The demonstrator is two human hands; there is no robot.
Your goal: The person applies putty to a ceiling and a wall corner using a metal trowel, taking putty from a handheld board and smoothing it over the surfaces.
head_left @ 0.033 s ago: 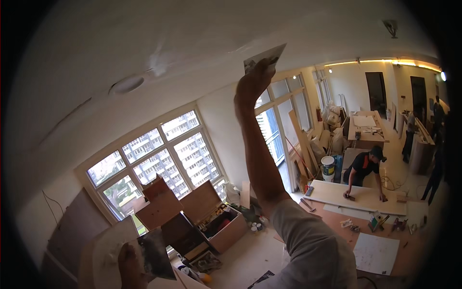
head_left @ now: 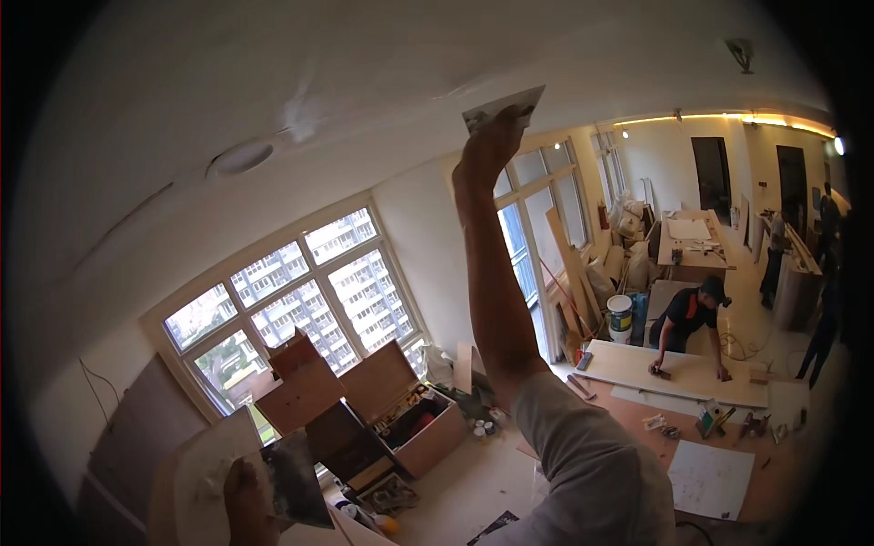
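My right arm reaches up to the white ceiling [head_left: 382, 55]. At its end my right hand [head_left: 494, 146] is closed round a wide putty knife [head_left: 525, 98], whose thin flat blade lies at or close under the ceiling surface; whether it touches I cannot tell. Left of the blade are a pale smear [head_left: 299, 118] and a round opening [head_left: 244, 159]. Low at the left, my left hand [head_left: 244, 500] grips a putty-smeared plate [head_left: 202, 464], whitish with lumps. A dark flat blade [head_left: 296, 480] shows right beside that hand; I cannot tell whether it is a separate piece.
Below the window [head_left: 300, 300] stands an open wooden box [head_left: 432, 437] with tools. At the right, a co-worker [head_left: 692, 314] leans over a pale board [head_left: 674, 373]. A work table [head_left: 628, 428] holds a hammer [head_left: 583, 387] and a white sheet [head_left: 712, 478]. Farther back are a bucket [head_left: 620, 318] and planks [head_left: 569, 264].
My right hand and the putty knife have shifted slightly to the right along the ceiling. The left hand and its plate look unmoved.
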